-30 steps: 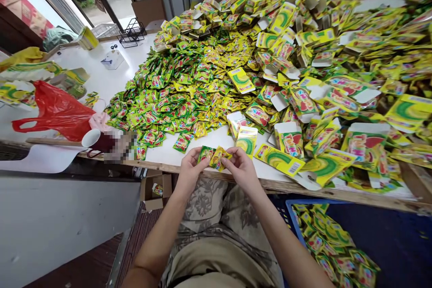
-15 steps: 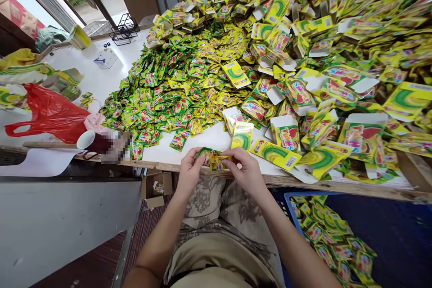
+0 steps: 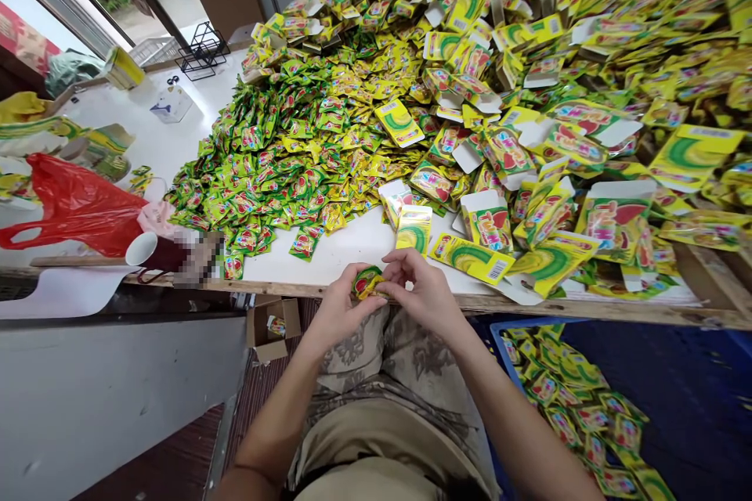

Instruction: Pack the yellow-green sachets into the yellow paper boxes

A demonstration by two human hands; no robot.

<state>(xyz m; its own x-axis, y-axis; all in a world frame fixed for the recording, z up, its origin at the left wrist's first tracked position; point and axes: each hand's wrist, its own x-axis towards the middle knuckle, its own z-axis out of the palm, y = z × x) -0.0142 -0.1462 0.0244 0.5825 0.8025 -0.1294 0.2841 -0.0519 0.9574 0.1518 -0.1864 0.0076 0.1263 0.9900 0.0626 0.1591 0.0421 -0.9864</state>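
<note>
— What's in the hands?
— A small bunch of glossy green-and-yellow foil sachets (image 3: 367,282), crinkly, held at the near edge of the white tabletop (image 3: 346,250), above the lap. The left hand (image 3: 341,311) curls under it, fingers half closed around it. The right hand (image 3: 426,293) pinches it from above with thumb and fingertips.
— How many sachets?
— Can't tell; the fingers cover most of the bunch.
— And behind?
— A broad loose heap of the same shiny sachets (image 3: 294,156) lies across the middle. To the right and far side are flat and half-folded yellow printed cardboard cartons (image 3: 587,125), running out of view. Near right, below the table, a blue plastic crate (image 3: 693,407) holds more sachets, cut off at the edge. On the left are a crumpled red plastic bag (image 3: 76,203) and a dark red mug with a white inside (image 3: 153,252); the patch beside it is blurred.
</note>
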